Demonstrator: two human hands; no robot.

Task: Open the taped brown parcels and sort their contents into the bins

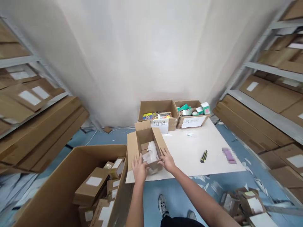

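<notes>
An opened cardboard box point(139, 138) stands near the table's front left, its flaps folded outward. Crumpled white packing material point(151, 152) lies inside it; anything underneath is hidden. My left hand point(139, 168) grips the box at its near left corner, fingers over the left flap. At the near right corner, my right hand point(167, 160) holds the box with its fingers on the right flap. A black and yellow utility knife point(204, 156) rests on the white table point(187, 157), to the right of my right hand and apart from it.
Two labelled boxes, a left one point(174, 123) and a right one point(203, 119), hold assorted packages at the table's back. A large carton point(54, 179) of parcels stands at the left. Shelves point(272, 69) of boxes flank both sides. Discarded cartons point(251, 201) lie at lower right.
</notes>
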